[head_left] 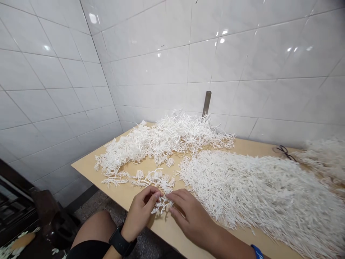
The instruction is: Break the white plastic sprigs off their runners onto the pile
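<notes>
Near the front edge of the table, a small white branched plastic sprig (162, 205) is between my two hands. My left hand (141, 208) pinches it between thumb and forefinger. My right hand (187, 212) grips its right side with bent fingers and thumb; the exact contact is partly hidden. Just beyond my fingers lie loose white branched pieces (142, 178). A larger heap of white branched pieces (161, 138) spreads behind them. To the right of my right hand is a wide pile of small, thin white pieces (258, 187).
The tan tabletop (93, 167) stands against a tiled wall (151, 68). A metal strip like a ruler (207, 102) leans there behind the heap. A dark cord (285, 153) lies at the back right, by another white pile (326, 156). Dark wooden furniture (51, 216) is at lower left.
</notes>
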`<state>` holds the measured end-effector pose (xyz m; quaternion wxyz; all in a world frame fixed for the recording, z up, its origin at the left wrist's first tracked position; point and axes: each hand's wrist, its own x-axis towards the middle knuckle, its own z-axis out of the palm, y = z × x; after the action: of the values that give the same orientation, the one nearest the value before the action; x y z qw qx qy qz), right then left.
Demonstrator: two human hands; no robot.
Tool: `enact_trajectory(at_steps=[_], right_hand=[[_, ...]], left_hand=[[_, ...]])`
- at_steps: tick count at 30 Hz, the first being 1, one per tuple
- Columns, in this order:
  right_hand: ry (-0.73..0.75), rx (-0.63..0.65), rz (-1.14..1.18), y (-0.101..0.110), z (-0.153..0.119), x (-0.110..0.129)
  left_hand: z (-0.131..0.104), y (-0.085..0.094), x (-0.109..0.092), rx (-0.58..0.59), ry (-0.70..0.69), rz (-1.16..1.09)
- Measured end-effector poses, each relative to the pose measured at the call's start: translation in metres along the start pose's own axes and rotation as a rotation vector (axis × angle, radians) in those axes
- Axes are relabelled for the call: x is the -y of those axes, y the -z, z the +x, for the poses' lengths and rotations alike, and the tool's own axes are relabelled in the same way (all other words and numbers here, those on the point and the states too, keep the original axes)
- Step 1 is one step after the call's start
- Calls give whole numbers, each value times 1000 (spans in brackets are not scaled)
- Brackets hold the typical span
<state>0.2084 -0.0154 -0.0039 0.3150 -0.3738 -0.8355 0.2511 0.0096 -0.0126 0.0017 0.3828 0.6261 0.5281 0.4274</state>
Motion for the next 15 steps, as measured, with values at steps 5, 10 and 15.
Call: enact_trajectory(at_steps=[5, 10, 15], right_hand=[[-4, 13, -85, -1, 0, 3], [42, 65, -310, -9, 4, 1], [133, 80, -389, -10, 1, -4]], left_hand=[[-3, -2, 4, -15, -114, 12], [-7, -1, 7, 24, -129, -20], [1, 4, 18, -217, -18, -182]])
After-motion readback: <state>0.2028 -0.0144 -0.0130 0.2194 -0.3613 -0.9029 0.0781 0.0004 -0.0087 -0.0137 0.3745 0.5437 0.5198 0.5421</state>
